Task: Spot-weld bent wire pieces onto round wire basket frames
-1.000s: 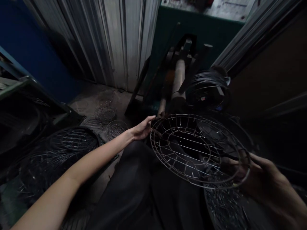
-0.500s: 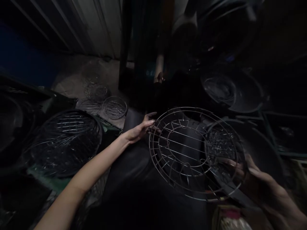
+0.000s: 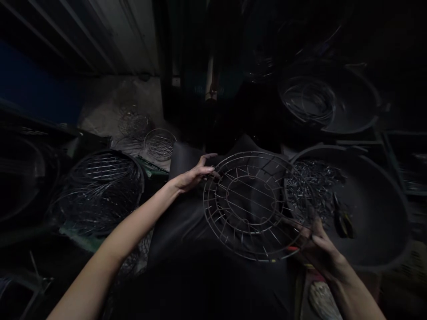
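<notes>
A round wire basket [image 3: 247, 231] made of concentric rings and short cross wires is held up in front of my dark-clad lap. My left hand [image 3: 196, 174] grips its upper left rim, thumb on top. On the opposite side, my right hand [image 3: 315, 235] holds the lower right rim, and its fingers show through the wires underneath. Beyond that hand stands a wide dark tub [image 3: 383, 222] with a heap of small metal pieces [image 3: 310, 182] at its left. A pair of pliers [image 3: 343, 218] with dark and yellowish handles lies in the tub.
To the left, a round container [image 3: 142, 178] is filled with wire pieces [image 3: 103, 195]. Wire rings [image 3: 160, 144] lie on the floor behind it. Another tub [image 3: 360, 126] at the upper right holds coiled wire [image 3: 308, 100]. A dark machine with a pale rod [image 3: 210, 78] stands ahead.
The wire basket has shifted slightly left and flattened in tilt. My right hand has moved left and up with it, and the tub with the pliers shows more fully.
</notes>
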Motion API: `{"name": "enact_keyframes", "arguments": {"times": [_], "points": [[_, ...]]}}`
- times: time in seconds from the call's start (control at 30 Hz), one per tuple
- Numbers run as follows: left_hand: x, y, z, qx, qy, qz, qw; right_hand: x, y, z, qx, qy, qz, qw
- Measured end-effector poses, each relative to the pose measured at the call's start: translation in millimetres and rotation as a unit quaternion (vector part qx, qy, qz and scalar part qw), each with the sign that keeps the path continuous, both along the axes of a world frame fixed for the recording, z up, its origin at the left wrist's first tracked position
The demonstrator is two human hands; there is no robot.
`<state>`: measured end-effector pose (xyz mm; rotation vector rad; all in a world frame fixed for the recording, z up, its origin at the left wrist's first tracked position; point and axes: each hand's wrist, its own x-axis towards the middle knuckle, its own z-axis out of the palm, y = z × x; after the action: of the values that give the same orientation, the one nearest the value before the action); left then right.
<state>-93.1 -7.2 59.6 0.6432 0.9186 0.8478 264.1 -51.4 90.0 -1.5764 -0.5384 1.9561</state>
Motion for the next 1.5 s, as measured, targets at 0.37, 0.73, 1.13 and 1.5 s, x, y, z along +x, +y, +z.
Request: {"name": "enact_keyframes", "arguments": {"times": [0.37,0.73,1.13,1.5], "points": [[0.8,-6.5,-10.1,-0.027,-0.036,0.011,0.999,-10.6,14.5,7.2,0.037,0.012,0.014,0.999],[-2.7,-8.9,-5.6,-0.058,-0.034,0.026,0.997,-9.9,18.1,-1.6,0.052,0.037,0.008,0.998],[-26.3,-11.7,23.9,-0.045,-0.049,0.123,0.99,-38.6,58.8,11.1,0.107,0.055,0.04,0.992],[-103.2,-52.9,75.0,-0.028,-0.01,0.334,0.942,-156.5,129.7,23.5,0.133,0.158,0.156,0.966]]}}
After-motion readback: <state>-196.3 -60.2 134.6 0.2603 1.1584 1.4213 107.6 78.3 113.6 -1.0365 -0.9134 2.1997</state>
